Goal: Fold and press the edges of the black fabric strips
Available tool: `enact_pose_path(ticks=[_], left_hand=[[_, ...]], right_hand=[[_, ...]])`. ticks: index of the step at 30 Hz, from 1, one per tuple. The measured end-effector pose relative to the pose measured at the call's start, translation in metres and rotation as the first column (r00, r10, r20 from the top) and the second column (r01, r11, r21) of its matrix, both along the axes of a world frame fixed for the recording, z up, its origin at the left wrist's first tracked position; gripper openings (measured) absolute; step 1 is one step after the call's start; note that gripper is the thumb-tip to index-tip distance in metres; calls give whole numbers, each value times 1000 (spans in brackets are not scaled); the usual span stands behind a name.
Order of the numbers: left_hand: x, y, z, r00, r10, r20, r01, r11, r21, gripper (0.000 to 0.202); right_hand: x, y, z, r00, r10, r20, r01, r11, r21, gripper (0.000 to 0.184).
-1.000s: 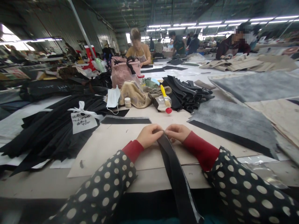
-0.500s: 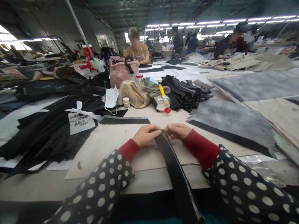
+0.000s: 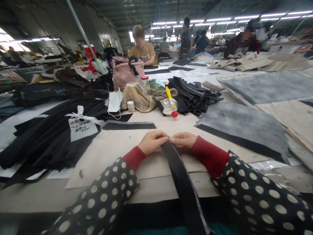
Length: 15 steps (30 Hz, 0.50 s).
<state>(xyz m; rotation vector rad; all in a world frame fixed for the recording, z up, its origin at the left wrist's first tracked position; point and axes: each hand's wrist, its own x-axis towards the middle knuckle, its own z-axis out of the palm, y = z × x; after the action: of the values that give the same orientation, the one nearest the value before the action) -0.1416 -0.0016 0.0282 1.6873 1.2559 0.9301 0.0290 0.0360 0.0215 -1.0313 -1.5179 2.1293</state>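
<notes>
A long black strip of material (image 3: 182, 181) with a pale line along its right edge runs from my hands down over the table's front edge. My left hand (image 3: 154, 141) pinches its top end between thumb and fingers. Right beside it, my right hand (image 3: 184, 139) pinches the same end at the right corner, the fingertips of both hands nearly touching. Beyond the hands a shorter black strip with a grey edge (image 3: 129, 125) lies flat. A large grey piece with a black border (image 3: 242, 130) lies to the right.
A yellow-handled brush (image 3: 171, 99) rests on a clear container. Nearby are a small white jar (image 3: 130, 106), a face mask (image 3: 114, 101) and a pile of black pieces (image 3: 193, 94). Tagged black fabric (image 3: 44, 137) fills the left. Across the table a person (image 3: 143, 47) works by a pink bag (image 3: 127, 73).
My right hand's fingers have closed in on the strip's top end, beside my left thumb. The strip has bent slightly, while my left hand stays in nearly the same place.
</notes>
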Motion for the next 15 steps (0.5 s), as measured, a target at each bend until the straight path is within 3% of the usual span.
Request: enact_pose_path(ticks=[4,10,12,15], left_hand=[[0,1,-1,1000,16,-3,-16,999,-36,20],[0,1,-6,1000,-7,2,7,999,-47,23],[0,1,-8,1000,-18,14,18,998,-57,24],[1,2,-10,998,-36,57,42,994,-103,25]], right_hand=[[-2,-1,0,997,-55,49,45,982,182,49],[-1,-2,-5,990,-66,127,10,917,399,40],[-1,-4,-5,980,-90,176,-11,863,505,35],[-2,-6,-2,952,-181,248,-53,699,713,27]])
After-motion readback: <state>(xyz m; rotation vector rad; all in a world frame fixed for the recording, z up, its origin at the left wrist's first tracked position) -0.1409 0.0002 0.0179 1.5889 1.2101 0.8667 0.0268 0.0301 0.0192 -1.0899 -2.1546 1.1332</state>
